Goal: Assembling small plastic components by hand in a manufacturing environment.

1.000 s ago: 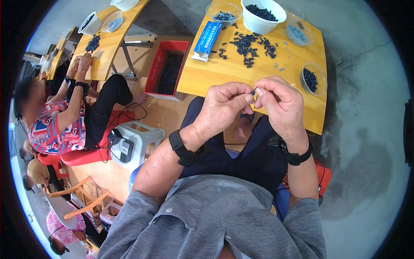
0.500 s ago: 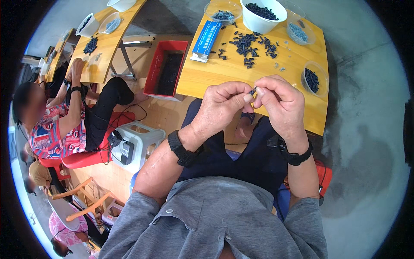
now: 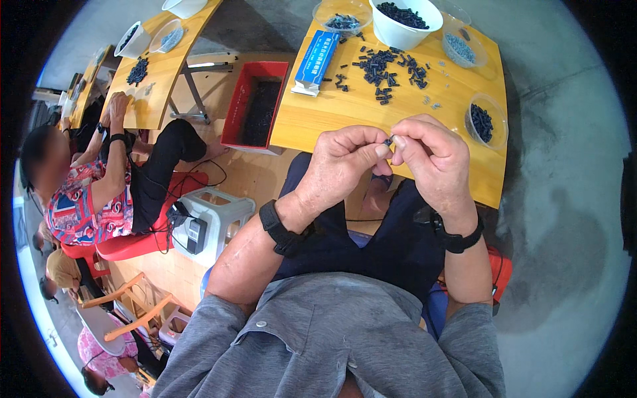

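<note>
Hands sit almost where they were a moment ago, just above the near edge of the yellow table (image 3: 345, 123). The left hand (image 3: 345, 162) and right hand (image 3: 431, 156) pinch one small dark part (image 3: 388, 140) between close fingertips. Little has moved, so the fiddling seems to go on.

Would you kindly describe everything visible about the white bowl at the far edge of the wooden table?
The white bowl is round and deep, plastic by its look, standing upright at the far edge of the yellow wooden table. It is nearly full of small dark pieces. A clear shallow dish sits at its left, apparently against it, and another clear dish at its right. No hand touches it.
</note>
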`<state>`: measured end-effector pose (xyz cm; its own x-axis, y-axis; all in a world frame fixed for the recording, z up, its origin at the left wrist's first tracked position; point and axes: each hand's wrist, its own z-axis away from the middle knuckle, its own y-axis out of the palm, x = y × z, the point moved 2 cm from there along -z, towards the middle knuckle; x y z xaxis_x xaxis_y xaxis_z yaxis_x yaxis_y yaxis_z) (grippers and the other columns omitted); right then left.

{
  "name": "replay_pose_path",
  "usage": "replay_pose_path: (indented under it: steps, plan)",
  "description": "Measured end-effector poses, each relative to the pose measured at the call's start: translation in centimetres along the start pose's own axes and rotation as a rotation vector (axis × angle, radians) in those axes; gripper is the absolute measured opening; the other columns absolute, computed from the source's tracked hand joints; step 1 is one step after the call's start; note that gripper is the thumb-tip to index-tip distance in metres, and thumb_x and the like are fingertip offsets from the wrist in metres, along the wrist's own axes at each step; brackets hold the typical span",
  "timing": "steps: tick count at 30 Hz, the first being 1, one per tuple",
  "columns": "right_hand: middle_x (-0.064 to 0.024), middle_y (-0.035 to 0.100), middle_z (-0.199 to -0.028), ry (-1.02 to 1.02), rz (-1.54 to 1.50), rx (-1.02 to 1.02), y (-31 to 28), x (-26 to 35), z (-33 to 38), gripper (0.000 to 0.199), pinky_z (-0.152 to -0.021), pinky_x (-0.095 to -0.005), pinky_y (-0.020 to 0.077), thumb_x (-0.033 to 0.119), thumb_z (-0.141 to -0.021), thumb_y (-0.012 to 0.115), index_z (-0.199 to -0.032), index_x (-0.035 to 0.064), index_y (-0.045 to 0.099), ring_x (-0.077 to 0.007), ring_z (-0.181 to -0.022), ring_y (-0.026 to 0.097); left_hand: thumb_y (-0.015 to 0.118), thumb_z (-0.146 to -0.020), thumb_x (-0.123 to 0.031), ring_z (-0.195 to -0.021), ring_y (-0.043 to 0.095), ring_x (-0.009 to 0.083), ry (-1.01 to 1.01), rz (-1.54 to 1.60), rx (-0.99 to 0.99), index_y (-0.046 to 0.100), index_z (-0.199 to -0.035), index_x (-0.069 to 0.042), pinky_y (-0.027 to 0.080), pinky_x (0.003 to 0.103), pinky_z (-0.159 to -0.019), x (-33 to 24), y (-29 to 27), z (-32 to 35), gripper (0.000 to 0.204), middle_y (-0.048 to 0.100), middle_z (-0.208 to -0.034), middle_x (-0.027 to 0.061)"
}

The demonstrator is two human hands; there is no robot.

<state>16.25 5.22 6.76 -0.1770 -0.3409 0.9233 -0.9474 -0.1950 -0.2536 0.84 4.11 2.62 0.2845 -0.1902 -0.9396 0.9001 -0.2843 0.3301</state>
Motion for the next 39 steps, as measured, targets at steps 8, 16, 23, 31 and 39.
replay_pose_path:
  steps: [8,16,23,31,39]
  plan:
    - [-0.0081,0.059,-0.08,0.018,-0.041,-0.019,0.1,-0.4,-0.2,0.008,-0.057,-0.0224,0.0478,-0.007,-0.083,0.056,-0.089,-0.0054,0.06,-0.0111,-0.065,0.06,0.055,-0.091,-0.005,-0.075,0.065,0.0138,0.016,0.021,-0.005,0.06,-0.104,0.002,0.053,0.024,-0.068,0.0,-0.2,-0.4,0.015,0.066,-0.088,0.0084]
    - [-0.0083,0.059,-0.08,0.019,-0.036,-0.015,-0.1,-0.8,-0.4,0.009,-0.057,-0.0228,0.048,-0.007,-0.082,0.056,-0.09,-0.0051,0.061,-0.0115,-0.065,0.059,0.055,-0.091,-0.006,-0.075,0.065,0.0135,-0.022,-0.003,-0.003,0.06,-0.103,0.001,0.052,0.023,-0.066,0.0,-0.3,-0.6,0.015,0.066,-0.089,0.0077]
    - [-0.0079,0.06,-0.08,0.007,0.027,0.028,-0.1,-1.1,-0.6,0.008,-0.057,-0.0233,0.0476,-0.007,-0.081,0.057,-0.088,-0.0034,0.061,-0.0121,-0.065,0.059,0.054,-0.091,-0.005,-0.072,0.064,0.0098,-0.101,0.06,-0.035,0.062,-0.098,0.003,0.052,0.021,-0.065,-0.2,-0.1,-0.5,0.013,0.065,-0.084,0.0049]
    - [-0.0073,0.06,-0.08,-0.014,0.012,-0.001,-0.2,-1.7,-0.6,0.008,-0.057,-0.022,0.0463,-0.006,-0.083,0.057,-0.089,-0.0031,0.061,-0.0105,-0.063,0.058,0.054,-0.092,-0.006,-0.072,0.064,0.0099,-0.138,0.158,-0.04,0.061,-0.099,0.003,0.053,0.021,-0.065,0.2,0.0,-0.6,0.014,0.065,-0.086,0.0059]
    - [-0.0058,0.06,-0.081,0.099,-0.153,-0.051,-0.4,-2.3,-0.3,0.008,-0.057,-0.0213,0.0464,-0.005,-0.085,0.056,-0.091,-0.0036,0.061,-0.0084,-0.062,0.057,0.054,-0.092,-0.007,-0.072,0.065,0.0123,-0.065,0.05,-0.015,0.06,-0.101,0.0,0.053,0.023,-0.066,0.3,-0.1,-1.1,0.013,0.066,-0.086,0.0068]
